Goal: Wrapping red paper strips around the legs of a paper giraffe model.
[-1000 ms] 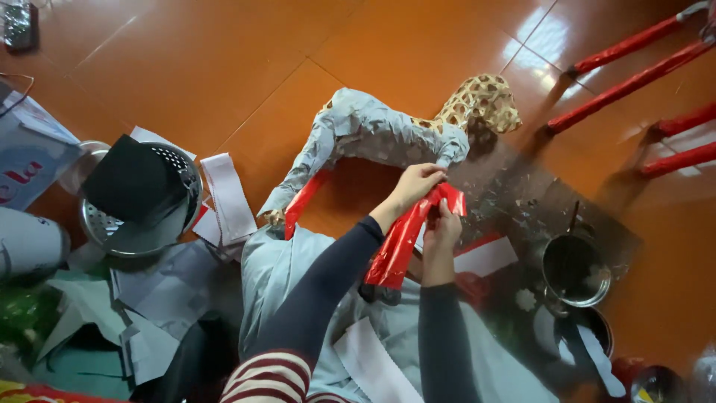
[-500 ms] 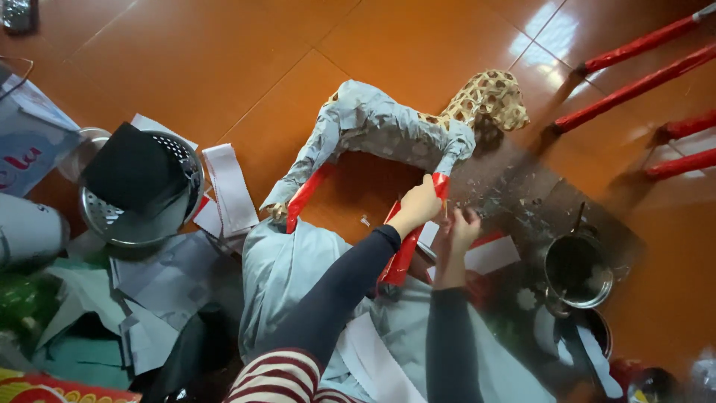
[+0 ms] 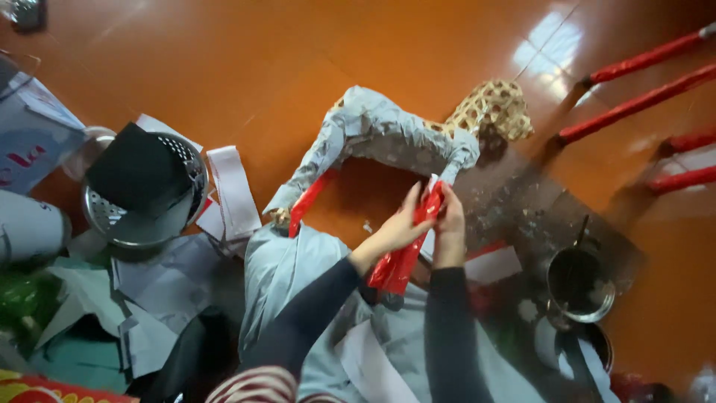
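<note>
A woven bamboo frame [image 3: 492, 108] covered in grey paper [image 3: 380, 130] lies on the orange floor in front of me. One of its legs is wrapped in red paper [image 3: 403, 250]. My left hand [image 3: 399, 224] presses the red paper against that leg from the left side. My right hand [image 3: 450, 224] grips the same red-wrapped leg from the right, fingers closed round it. Another red strip [image 3: 306, 203] runs along the frame's left leg. Both forearms wear dark sleeves.
A metal colander [image 3: 142, 198] with a black sheet in it stands at left among white paper strips [image 3: 233, 186] and scraps. A small pot [image 3: 580, 283] sits on a dark spattered sheet at right. Red rods [image 3: 641, 104] lie at top right.
My hands have slid a little along the red-wrapped leg toward the frame's top corner, and the fingers of the left hand have spread over the paper. The view has shifted slightly.
</note>
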